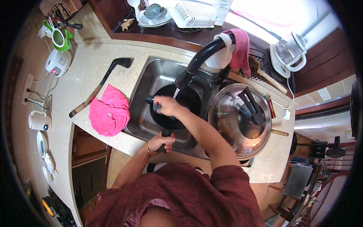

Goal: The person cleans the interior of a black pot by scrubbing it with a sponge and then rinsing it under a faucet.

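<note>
A black wok lies in the stainless steel sink under the running black faucet. My left hand grips the wok's long handle at the sink's front edge. Across the wok's left side reaches my right hand, blurred by motion, close to the small side handle. Something dark greyish shows at its fingertips, too blurred to name. A thin stream of water falls from the spout into the wok. My right hand and forearm hide part of the wok's inside.
Left of the sink lie a bunched pink cloth and a long-handled dark tool. On the right sits a large domed pan lid. Pink and white cloths hang over the faucet. Behind are a dish rack and a glass kettle.
</note>
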Demonstrator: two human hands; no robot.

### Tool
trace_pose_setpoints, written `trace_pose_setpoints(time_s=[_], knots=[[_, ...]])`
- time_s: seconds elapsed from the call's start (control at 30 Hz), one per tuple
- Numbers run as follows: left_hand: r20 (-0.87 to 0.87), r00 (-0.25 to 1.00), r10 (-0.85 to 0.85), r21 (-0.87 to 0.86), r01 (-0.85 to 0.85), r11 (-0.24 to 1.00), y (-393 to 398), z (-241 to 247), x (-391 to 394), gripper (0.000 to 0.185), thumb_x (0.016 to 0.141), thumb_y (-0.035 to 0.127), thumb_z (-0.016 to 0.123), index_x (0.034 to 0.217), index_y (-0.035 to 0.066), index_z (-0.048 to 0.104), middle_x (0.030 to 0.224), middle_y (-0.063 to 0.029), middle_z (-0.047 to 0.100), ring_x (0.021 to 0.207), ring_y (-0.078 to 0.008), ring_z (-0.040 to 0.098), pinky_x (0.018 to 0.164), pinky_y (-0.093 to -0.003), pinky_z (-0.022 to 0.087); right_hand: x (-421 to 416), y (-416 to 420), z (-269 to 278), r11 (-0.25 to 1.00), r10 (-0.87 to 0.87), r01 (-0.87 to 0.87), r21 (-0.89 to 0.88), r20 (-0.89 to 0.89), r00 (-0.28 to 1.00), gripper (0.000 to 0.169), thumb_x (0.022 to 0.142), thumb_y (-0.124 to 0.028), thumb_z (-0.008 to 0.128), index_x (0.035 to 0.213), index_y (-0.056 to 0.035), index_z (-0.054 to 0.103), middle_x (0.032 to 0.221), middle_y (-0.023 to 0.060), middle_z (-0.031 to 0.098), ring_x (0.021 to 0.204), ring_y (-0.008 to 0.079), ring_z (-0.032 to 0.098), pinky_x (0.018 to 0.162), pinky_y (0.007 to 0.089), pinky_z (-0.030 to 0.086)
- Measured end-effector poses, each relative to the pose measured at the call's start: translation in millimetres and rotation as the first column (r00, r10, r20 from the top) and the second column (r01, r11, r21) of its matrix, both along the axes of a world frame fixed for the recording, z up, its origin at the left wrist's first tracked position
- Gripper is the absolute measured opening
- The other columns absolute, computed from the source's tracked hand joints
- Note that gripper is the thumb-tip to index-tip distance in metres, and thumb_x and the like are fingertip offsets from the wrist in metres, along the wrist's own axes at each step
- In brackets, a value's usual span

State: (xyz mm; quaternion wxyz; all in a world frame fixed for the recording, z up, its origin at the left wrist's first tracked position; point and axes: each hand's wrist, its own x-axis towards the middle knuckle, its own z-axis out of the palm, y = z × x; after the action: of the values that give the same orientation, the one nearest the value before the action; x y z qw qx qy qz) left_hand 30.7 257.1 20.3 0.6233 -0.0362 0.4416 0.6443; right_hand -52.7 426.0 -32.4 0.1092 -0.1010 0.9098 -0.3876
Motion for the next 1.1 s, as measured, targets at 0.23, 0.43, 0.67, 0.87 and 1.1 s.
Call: trace_pose_setpoints(time_s=[0.23, 0.43, 0.67, 0.87, 1.1], knots=[[-0.167, 0.986, 0.006, -0.113, -0.026, 0.993, -7, 1, -11, 0.019, 0.084, 0.012, 0.067, 0.085, 0.011, 0.048, 0.059, 0.0, 0.045, 0.051, -0.0119, 0.046, 0.05, -0.0305, 0.042, 16, 59, 33, 0.796, 0.114, -0.297, 0.527, 0.352, 0.929, 0.034, 0.07, -0.019, 0.074, 0.1, -0.0049, 0.064, 0.096, 0.0128, 0.066, 0.094, 0.0303, 0.063, 0.082, 0.0387, 0.047], [-0.189, 0.982, -0.011, -0.114, -0.011, 0.993, 6, 8, -8, 0.02, 0.083, 0.011, 0.068, 0.085, 0.01, 0.048, 0.06, -0.0007, 0.047, 0.052, -0.0126, 0.048, 0.05, -0.0313, 0.043, -24, 7, 14, 0.845, -0.46, 0.515, 0.14, -0.298, 0.836, 0.032, 0.073, -0.009, 0.069, 0.099, -0.0038, 0.052, 0.099, 0.0189, 0.06, 0.097, 0.0399, 0.058, 0.082, 0.0457, 0.047], [-0.168, 0.984, 0.064, -0.141, -0.088, 0.986, -12, 13, -15, 0.023, 0.082, 0.012, 0.07, 0.084, 0.008, 0.047, 0.063, 0.0002, 0.047, 0.053, -0.0117, 0.048, 0.049, -0.0308, 0.044, 16, 32, 8, 0.937, 0.343, -0.348, -0.036, 0.291, 0.893, 0.045, 0.067, -0.017, 0.075, 0.11, -0.0124, 0.061, 0.105, 0.0105, 0.064, 0.104, 0.0264, 0.059, 0.086, 0.0377, 0.046], [-0.141, 0.99, -0.018, -0.12, 0.001, 0.993, -9, 16, -11, 0.022, 0.081, 0.014, 0.071, 0.086, 0.009, 0.05, 0.062, 0.0, 0.046, 0.052, -0.0121, 0.048, 0.05, -0.031, 0.044, -17, 55, 1, 0.924, -0.081, 0.179, 0.337, -0.285, 0.955, 0.016, 0.081, -0.013, 0.054, 0.095, -0.0109, 0.061, 0.102, 0.0105, 0.058, 0.106, 0.028, 0.055, 0.091, 0.0382, 0.045], [-0.145, 0.989, -0.012, -0.15, -0.01, 0.989, -11, 29, -12, 0.022, 0.081, 0.012, 0.07, 0.084, 0.01, 0.048, 0.062, 0.0015, 0.045, 0.053, -0.0101, 0.047, 0.049, -0.0291, 0.042, 0, 47, 42, 0.797, -0.585, 0.582, -0.164, 0.035, 0.811, 0.021, 0.08, -0.017, 0.061, 0.099, -0.009, 0.061, 0.095, 0.0158, 0.063, 0.089, 0.0348, 0.062, 0.081, 0.0444, 0.05]])
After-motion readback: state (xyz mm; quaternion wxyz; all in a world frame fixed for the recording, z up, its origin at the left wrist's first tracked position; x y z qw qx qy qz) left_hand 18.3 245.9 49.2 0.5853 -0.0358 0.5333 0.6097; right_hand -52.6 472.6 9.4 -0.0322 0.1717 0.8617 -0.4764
